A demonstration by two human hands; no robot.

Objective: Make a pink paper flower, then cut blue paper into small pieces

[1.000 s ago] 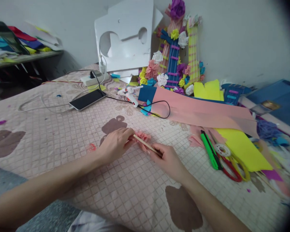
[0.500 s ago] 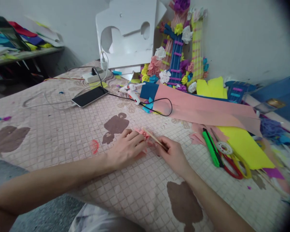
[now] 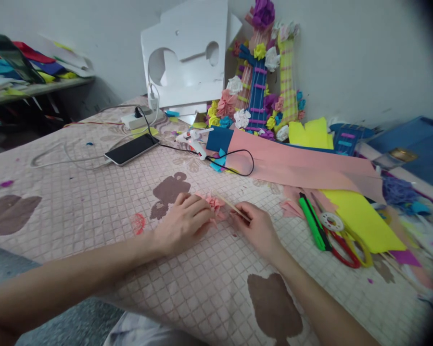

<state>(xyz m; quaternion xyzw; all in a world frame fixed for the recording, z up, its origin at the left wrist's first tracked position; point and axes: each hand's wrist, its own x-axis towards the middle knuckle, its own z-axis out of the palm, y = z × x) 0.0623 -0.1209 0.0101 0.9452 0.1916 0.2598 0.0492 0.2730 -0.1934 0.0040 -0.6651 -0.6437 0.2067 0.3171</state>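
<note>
Near the middle of the table, my left hand (image 3: pixel 186 222) is closed over the left side of a crumpled pink paper flower (image 3: pixel 217 204), its fingers covering part of it. My right hand (image 3: pixel 259 229) pinches a thin wooden stick (image 3: pixel 234 207). The stick slants up and left, with its far end over the flower; whether it touches the paper I cannot tell. The flower lies low at the patterned tablecloth (image 3: pixel 216 269), between my two hands.
Behind the hands lie a white glue gun (image 3: pixel 193 142) with a looping black cable and a phone (image 3: pixel 132 149). To the right are pink paper (image 3: pixel 303 166), a green cutter (image 3: pixel 313 222) and scissors (image 3: pixel 346 250). Paper-flower-covered guitars (image 3: pixel 259 91) lean on the wall.
My left hand has drawn back slightly to the left, and more of the pink flower shows. The stick stays in my right hand. The whole view has shifted a little.
</note>
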